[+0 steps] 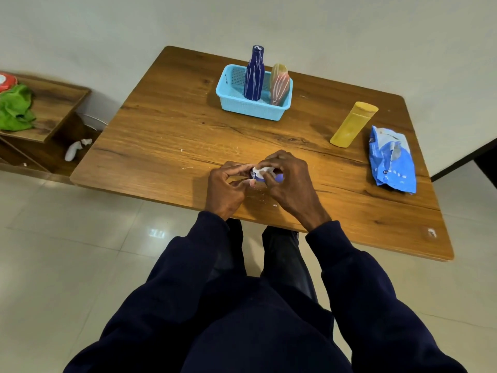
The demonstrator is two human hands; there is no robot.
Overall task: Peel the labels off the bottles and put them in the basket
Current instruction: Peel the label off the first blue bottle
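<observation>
Woodgrain ran across the smooth counter (pixel 166 130), and close to its near edge a small purple bottle (pixel 278 179) lay sideways between both hands. The left hand (pixel 226 188) pinched its end beside the crumpled white label (pixel 262 170), while the right hand (pixel 289 181) curled over its body. Across open board, the perforated light-blue plastic basket (pixel 236 103) held a slim dark blue bottle (pixel 254 74) and a ribbed pink one (pixel 279 86) upright, with a yellow bottle (pixel 352 125) standing off to its right.

A rectangular brown wood-grain table (pixel 166 125) with rounded corners stands on glossy off-white floor tiles (pixel 67 251), which mirror a bright patch of light (pixel 157 233). Behind it runs a plain pale wall (pixel 80 28). At the left a low brown wooden shelf unit (pixel 53 103) carries a crumpled green cloth (pixel 14 109).
</observation>
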